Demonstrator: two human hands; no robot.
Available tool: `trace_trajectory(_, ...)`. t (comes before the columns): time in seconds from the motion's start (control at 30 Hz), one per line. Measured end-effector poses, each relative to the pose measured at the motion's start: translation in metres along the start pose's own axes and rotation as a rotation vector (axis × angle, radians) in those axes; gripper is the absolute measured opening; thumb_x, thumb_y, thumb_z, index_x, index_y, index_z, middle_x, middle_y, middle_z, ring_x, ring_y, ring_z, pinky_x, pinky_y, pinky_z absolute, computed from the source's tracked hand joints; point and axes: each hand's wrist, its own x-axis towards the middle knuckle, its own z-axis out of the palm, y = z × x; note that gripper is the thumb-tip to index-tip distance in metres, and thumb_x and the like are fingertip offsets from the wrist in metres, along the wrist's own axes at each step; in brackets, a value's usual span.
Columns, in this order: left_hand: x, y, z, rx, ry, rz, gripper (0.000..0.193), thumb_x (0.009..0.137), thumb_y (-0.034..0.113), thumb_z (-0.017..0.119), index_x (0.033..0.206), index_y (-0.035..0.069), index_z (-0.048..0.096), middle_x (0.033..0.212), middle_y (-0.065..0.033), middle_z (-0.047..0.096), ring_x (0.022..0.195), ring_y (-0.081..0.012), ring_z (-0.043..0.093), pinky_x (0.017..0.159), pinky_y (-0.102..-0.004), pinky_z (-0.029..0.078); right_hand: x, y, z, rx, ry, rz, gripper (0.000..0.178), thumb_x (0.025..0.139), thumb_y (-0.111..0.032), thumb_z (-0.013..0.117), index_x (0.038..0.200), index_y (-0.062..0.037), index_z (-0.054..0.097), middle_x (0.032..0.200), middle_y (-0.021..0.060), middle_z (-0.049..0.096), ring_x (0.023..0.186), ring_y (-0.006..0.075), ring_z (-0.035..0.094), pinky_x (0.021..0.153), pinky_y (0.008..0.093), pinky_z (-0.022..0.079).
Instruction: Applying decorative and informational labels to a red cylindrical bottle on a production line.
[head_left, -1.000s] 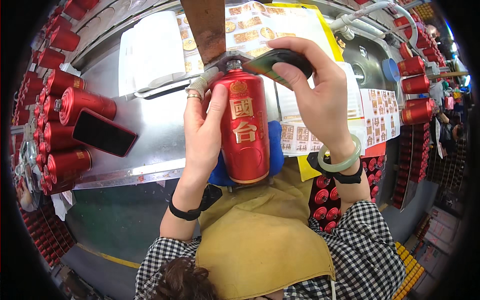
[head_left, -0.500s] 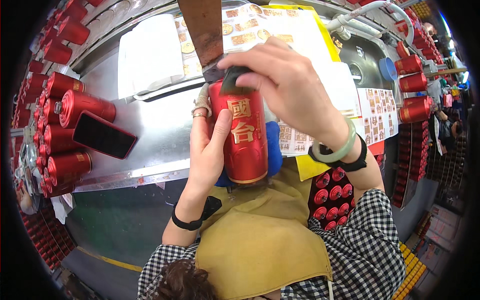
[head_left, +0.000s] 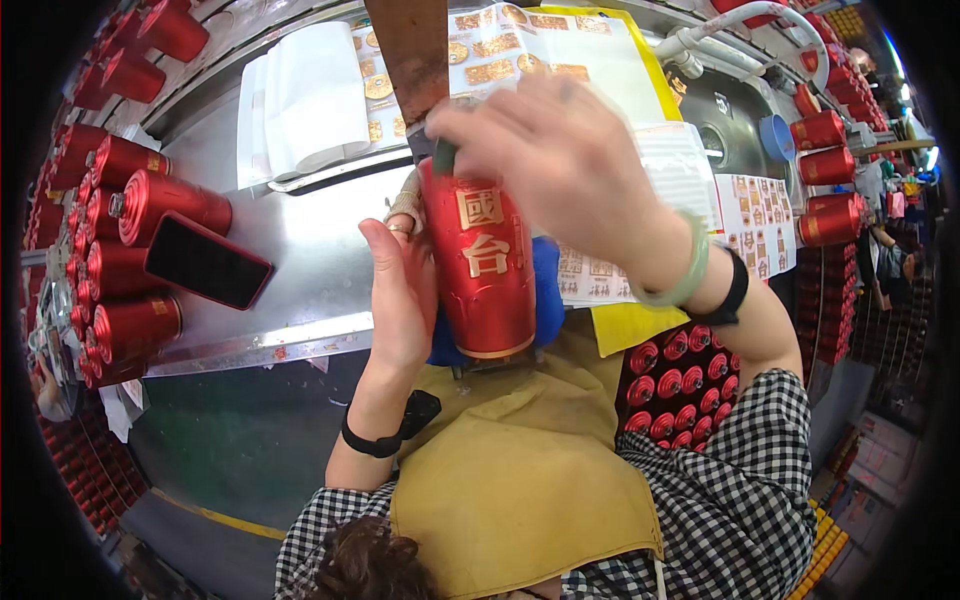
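A red bottle-shaped container with gold characters leans against a blue padded support in front of me. My left hand lies along its left side, thumb raised off it and fingers stretched up; one finger wears a beige cover. Over the container's upper end is my right hand, smeared by motion and curled around a small dark green scraper. Most of the scraper is hidden by the fingers. A brown upright post rises just beyond the container's top.
Decal sheets with gold prints lie on the metal bench, beside white paper. At left are a dark phone and several red containers. A sink with a blue cup stands right; capped red containers sit below.
My left thumb has lifted off the container's front and swung left. My right hand has shifted slightly over the container's top, its forearm farther right, now covering more of the green scraper.
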Motion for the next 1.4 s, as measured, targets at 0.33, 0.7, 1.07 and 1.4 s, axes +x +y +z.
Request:
trace_trajectory(0.33, -0.016, -0.017, -0.017, 0.186, 0.124, 0.070, 0.098, 0.107, 0.072, 0.018, 0.159, -0.010, 0.030, 0.160, -0.0229, 0.041, 0.146, -0.0302, 0.044, 0.122, -0.0438, 0.034, -0.046, -0.046, -0.013, 0.398, -0.069, -0.280, 0.021, 0.083, -0.016, 0.070, 0.103, -0.0175, 0.073, 0.101, -0.0037, 0.067, 0.078, 0.0163, 0.057, 0.074, 0.0324, 0.050)
trace_trajectory(0.7, -0.018, -0.014, -0.013, 0.273, 0.095, 0.008, 0.106, 0.100, 0.084, 0.014, 0.160, -0.002, 0.034, 0.162, -0.0151, 0.044, 0.150, -0.0269, 0.041, 0.125, -0.0422, 0.026, -0.086, -0.045, 0.007, 0.492, 0.221, -0.398, 0.026, 0.082, -0.018, 0.071, 0.107, -0.0171, 0.077, 0.101, -0.0086, 0.067, 0.076, 0.0083, 0.052, 0.071, 0.0315, 0.047)
trace_trajectory(1.07, -0.013, -0.020, -0.009, 0.130, 0.122, -0.028, 0.106, 0.099, 0.085, 0.016, 0.156, -0.001, 0.040, 0.160, -0.0156, 0.046, 0.147, -0.0285, 0.045, 0.124, -0.0428, 0.030, -0.074, -0.038, -0.003, 0.249, 0.179, -0.347, 0.020, 0.078, -0.019, 0.070, 0.097, -0.0186, 0.066, 0.090, -0.0053, 0.056, 0.082, 0.0160, 0.055, 0.069, 0.0307, 0.049)
trace_trajectory(1.4, -0.026, -0.013, -0.010, 0.209, 0.158, 0.078, 0.116, 0.095, 0.088, 0.011, 0.159, -0.005, 0.037, 0.161, -0.0187, 0.045, 0.149, -0.0305, 0.043, 0.126, -0.0434, 0.026, -0.007, 0.014, 0.006, -0.160, 0.127, -0.239, 0.011, 0.081, -0.023, 0.067, 0.091, -0.0183, 0.063, 0.086, -0.0024, 0.059, 0.089, 0.0191, 0.062, 0.078, 0.0345, 0.050)
